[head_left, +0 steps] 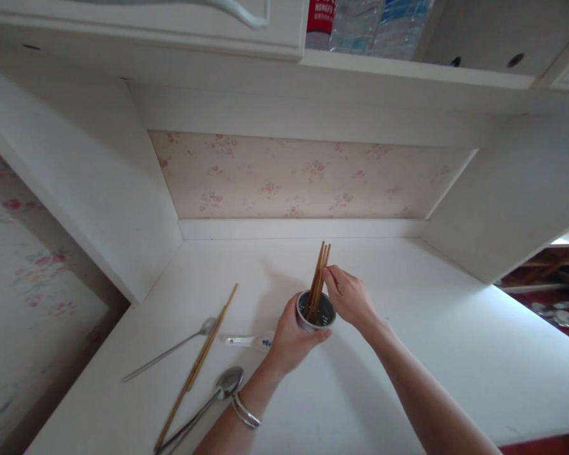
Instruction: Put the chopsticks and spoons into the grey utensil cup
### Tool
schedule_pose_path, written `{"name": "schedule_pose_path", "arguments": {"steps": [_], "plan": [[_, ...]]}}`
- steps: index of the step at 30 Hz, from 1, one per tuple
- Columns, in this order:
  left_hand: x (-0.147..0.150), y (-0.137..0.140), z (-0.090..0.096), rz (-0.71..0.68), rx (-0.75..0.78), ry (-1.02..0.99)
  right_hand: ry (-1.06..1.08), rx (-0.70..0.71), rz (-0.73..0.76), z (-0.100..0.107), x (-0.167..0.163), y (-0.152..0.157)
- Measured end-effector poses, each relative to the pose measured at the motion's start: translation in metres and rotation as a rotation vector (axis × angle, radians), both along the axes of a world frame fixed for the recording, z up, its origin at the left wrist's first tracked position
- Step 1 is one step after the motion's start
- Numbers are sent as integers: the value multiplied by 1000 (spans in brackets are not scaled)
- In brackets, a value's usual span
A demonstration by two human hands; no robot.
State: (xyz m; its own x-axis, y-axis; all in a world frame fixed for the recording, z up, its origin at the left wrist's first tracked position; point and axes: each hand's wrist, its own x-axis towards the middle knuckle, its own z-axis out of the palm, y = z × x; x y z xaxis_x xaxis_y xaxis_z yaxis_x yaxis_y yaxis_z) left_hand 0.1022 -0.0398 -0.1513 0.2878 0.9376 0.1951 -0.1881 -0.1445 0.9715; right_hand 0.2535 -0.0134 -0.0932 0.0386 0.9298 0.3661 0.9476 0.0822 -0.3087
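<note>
A round metal holder with small holes inside is gripped by my left hand, its fingers wrapped around the side. Several wooden chopsticks stand in the holder, leaning slightly to the right. My right hand pinches the chopsticks near their upper part, just above the rim. Left of my hands, more chopsticks lie on the white desk. Beside them is a long-handled metal spoon. A white ceramic spoon is partly hidden behind my left hand. Nearer me lie metal spoons close to my left wrist.
The white desk is bounded by a left side panel and a right side panel. A cabinet hangs overhead, with plastic bottles on its open shelf. Floral wallpaper covers the back.
</note>
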Motion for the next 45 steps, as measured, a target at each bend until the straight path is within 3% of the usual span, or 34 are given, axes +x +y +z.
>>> {"name": "schedule_pose_path", "arguments": {"steps": [6,14,19,35,45], "plan": [[-1,1,-3,-4,16,19,123,-3,30,-5,3,0],[0,2,-3,4,12,15,528,-35,105,-15,3,-6],[2,3,-7,29,23,19,670,-9,153,-29,1,-8],[3,2,-9,38,2,26,984,-112,193,-51,-1,-7],[3,1,-10,45,-20,39,1026,-187,202,-39,0,1]]}}
